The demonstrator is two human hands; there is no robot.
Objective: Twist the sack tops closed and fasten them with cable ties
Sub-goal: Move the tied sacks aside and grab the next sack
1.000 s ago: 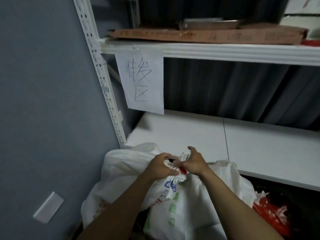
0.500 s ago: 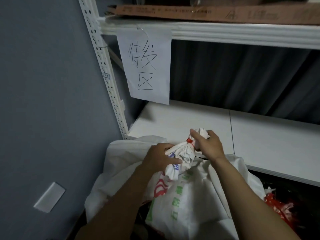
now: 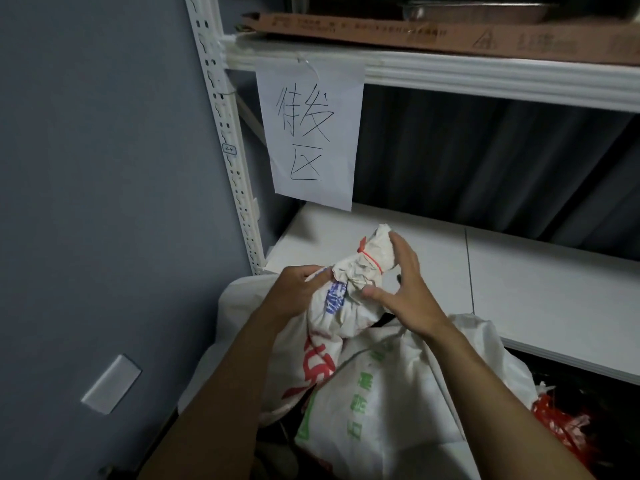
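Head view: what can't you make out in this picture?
All in the head view:
1. Red tie: its far side, hidden behind the sack neck.
2. Sack contents: hidden by its fabric.
3. Dark patch behind the right hand: object or shadow, the palm covers it.
4. Red heap: dim, cut off by the bottom-right corner.
5. Print on the box: blurred, cut off by the top edge.

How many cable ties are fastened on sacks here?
1: a red cable tie round the twisted neck of the sack that the left hand grips; others may be hidden.
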